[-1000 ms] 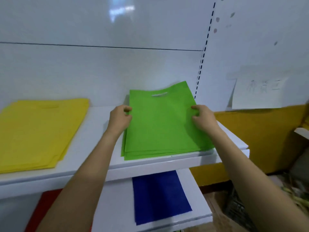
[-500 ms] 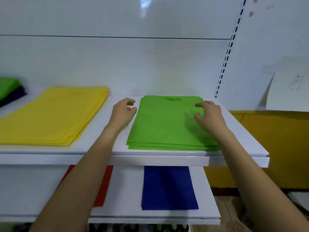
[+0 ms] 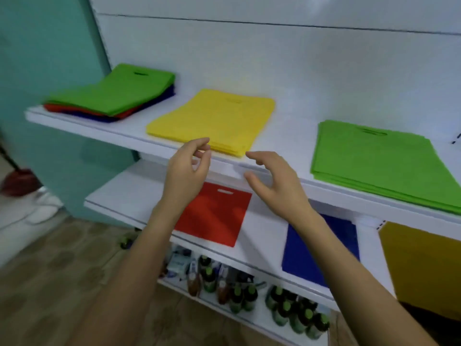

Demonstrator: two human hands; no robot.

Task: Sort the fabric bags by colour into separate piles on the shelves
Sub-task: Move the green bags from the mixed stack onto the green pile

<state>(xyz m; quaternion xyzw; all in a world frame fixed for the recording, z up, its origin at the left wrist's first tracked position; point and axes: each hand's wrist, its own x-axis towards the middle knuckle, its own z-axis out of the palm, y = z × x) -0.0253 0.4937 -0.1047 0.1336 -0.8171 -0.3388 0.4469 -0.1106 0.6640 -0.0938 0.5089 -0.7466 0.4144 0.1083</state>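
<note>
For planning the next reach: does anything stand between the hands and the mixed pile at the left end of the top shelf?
Nothing visible does. The left hand and right hand hover empty before the top shelf, near the yellow pile. The mixed pile lies further left, its green top bag uncovered.

A shop: white slotted retail shelves (image 3: 287, 143) carry stacked fabric bags (image 3: 214, 121), with rows of bottles (image 3: 287, 305) below.

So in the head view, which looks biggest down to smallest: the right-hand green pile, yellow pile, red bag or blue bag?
1. the right-hand green pile, even though the frame edge cuts it off
2. the yellow pile
3. the red bag and the blue bag: they look alike and both are partly behind arms, so I can't rank them
</note>
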